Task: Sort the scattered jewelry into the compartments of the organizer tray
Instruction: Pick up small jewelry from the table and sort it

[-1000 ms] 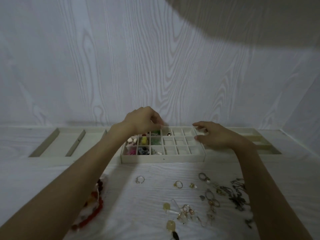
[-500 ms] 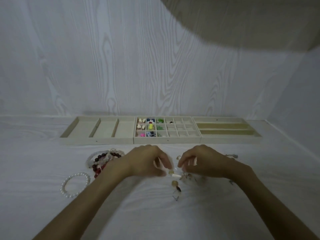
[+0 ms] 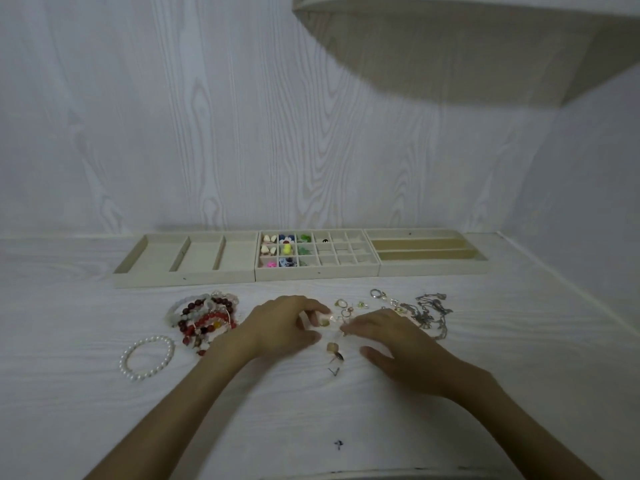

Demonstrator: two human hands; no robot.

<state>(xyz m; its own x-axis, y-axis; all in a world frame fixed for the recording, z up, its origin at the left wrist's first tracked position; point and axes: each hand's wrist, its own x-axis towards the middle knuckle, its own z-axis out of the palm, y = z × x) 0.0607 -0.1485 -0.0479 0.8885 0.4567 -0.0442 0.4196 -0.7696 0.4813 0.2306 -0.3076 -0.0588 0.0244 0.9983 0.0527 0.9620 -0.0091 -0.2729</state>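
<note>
The gridded organizer tray (image 3: 317, 273) stands at the back of the table, with colourful pieces in its left compartments. My left hand (image 3: 282, 323) curls over the scattered jewelry and pinches a small gold earring (image 3: 325, 321) between thumb and fingertips. Just right of it, my right hand (image 3: 393, 341) lies low with fairly straight fingers, its fingertips touching the table beside that earring. More small earrings (image 3: 333, 348) lie just in front of the hands. Rings (image 3: 377, 293) and a tangle of thin chains (image 3: 429, 313) lie beyond my right hand.
A tray with wide slots (image 3: 183, 278) adjoins the grid tray on the left, a tray with long slots (image 3: 433, 269) on the right. A heap of beaded bracelets (image 3: 207, 317) and a pearl bracelet (image 3: 147, 356) lie left of my left hand. A shelf (image 3: 450, 46) hangs overhead.
Both hands left the grid tray and came down toward me onto the loose jewelry. They have since settled around the small gold pieces, and the view has pulled back.
</note>
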